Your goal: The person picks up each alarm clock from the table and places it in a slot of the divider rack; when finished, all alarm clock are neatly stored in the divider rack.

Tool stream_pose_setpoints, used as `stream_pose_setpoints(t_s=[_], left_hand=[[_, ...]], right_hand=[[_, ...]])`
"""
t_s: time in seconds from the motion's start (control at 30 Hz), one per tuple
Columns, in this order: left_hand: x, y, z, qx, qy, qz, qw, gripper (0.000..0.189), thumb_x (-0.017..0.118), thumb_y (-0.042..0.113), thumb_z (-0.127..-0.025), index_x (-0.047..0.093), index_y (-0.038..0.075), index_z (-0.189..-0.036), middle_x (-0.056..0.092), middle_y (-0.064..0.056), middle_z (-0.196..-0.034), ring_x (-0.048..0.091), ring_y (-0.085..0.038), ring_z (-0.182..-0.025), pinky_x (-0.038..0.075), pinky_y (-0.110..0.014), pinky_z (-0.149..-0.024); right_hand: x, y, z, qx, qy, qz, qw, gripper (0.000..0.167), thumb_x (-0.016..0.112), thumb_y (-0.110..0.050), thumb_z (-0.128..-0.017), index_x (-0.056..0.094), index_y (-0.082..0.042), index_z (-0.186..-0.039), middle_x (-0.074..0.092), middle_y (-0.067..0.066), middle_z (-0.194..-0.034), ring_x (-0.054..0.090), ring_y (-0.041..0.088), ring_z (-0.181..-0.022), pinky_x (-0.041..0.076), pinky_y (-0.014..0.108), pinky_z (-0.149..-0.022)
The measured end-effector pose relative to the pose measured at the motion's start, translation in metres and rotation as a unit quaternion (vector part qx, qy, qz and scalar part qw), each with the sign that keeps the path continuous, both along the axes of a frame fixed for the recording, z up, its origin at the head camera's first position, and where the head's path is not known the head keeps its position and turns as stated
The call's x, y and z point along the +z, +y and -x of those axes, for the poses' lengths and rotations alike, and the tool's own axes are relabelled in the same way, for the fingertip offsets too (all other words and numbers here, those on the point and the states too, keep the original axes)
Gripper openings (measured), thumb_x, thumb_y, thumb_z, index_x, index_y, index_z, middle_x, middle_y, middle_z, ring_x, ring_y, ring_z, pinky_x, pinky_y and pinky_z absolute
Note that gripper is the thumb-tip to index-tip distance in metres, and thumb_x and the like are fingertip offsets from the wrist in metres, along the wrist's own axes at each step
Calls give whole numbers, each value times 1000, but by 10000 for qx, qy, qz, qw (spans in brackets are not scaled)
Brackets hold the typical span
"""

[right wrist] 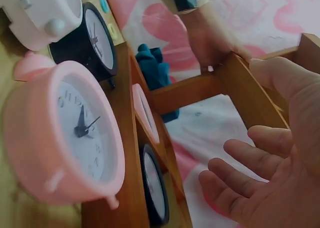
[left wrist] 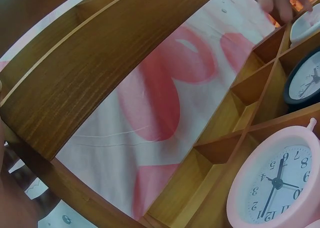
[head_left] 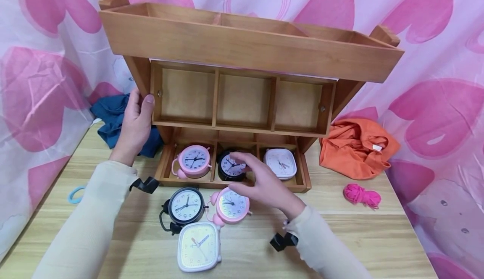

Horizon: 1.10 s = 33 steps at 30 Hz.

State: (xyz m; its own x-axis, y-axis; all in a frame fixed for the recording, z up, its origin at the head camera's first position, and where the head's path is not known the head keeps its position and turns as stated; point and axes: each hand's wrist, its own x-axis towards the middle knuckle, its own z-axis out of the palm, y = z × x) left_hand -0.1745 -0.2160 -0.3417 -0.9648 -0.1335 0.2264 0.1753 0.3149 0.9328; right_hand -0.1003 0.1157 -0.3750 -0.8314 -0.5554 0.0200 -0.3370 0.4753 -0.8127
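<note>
My left hand (head_left: 135, 123) grips the left side of a tiered wooden rack (head_left: 249, 43), thumb on the edge of its tilted middle tray (head_left: 185, 94). In the right wrist view the left hand (right wrist: 215, 40) holds the same wooden side. My right hand (head_left: 261, 182) hovers, fingers spread and holding nothing, over the clocks. The bottom tray (head_left: 280, 186) holds a pink alarm clock (head_left: 194, 161), a black one (head_left: 227, 170), partly hidden by right fingers, and a white one (head_left: 280, 163). In front lie another black clock (head_left: 186, 205), pink clock (head_left: 232, 205) and white clock (head_left: 199, 247).
A dark blue cloth (head_left: 109, 113) lies left behind the rack, an orange cloth (head_left: 355, 148) on its right. Pink yarn (head_left: 361, 196) sits at the right on the wooden table (head_left: 378, 237). A light-blue ring (head_left: 76, 195) lies at the left. A heart-patterned curtain (head_left: 442, 111) hangs behind.
</note>
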Motion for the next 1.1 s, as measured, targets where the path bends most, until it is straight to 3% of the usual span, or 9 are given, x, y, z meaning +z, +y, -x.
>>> stream_pose_setpoints(t_s=[0.17, 0.43, 0.63, 0.9, 1.1], left_hand=[[0, 0, -1, 34, -43, 11, 10000, 55, 38, 46, -105, 22, 27, -154, 28, -3, -159, 27, -25, -147, 25, -59, -119], [-1, 1, -1, 59, -48, 46, 10000, 56, 38, 48, -104, 22, 29, -154, 28, 0, -159, 27, -24, -148, 25, -58, -118], [-1, 1, 0, 38, -63, 28, 10000, 56, 38, 46, -105, 22, 27, -154, 28, -3, -159, 27, -26, -147, 25, -59, -118], [-1, 0, 1, 49, -69, 14, 10000, 55, 37, 45, -105, 21, 26, -155, 27, -3, -159, 26, -25, -148, 24, -58, -119], [0, 1, -1, 43, -68, 2, 10000, 56, 37, 45, -105, 21, 27, -155, 26, -3, -160, 26, -25, -148, 24, -58, -119]], right_hand=[[-10, 19, -18, -152, 10, 99, 9998, 74, 78, -30, -85, 42, -18, -148, 56, -1, -141, 59, 23, -119, 52, 45, -99], [-38, 34, -37, -74, 166, 105, 9998, 75, 81, -26, -82, 44, -11, -145, 60, 4, -135, 62, 24, -116, 54, 39, -96], [-55, 36, -46, -218, 255, -280, 9990, 79, 83, -27, -78, 45, -16, -146, 55, 1, -138, 59, 20, -119, 52, 40, -100], [-61, 28, -51, -157, 583, -588, 9964, 82, 85, -33, -76, 46, -13, -145, 48, 2, -145, 49, 19, -132, 42, 43, -112], [-62, 26, -54, -259, 392, -810, 9956, 88, 86, -39, -73, 44, -14, -146, 51, 0, -130, 54, 14, -111, 50, 34, -99]])
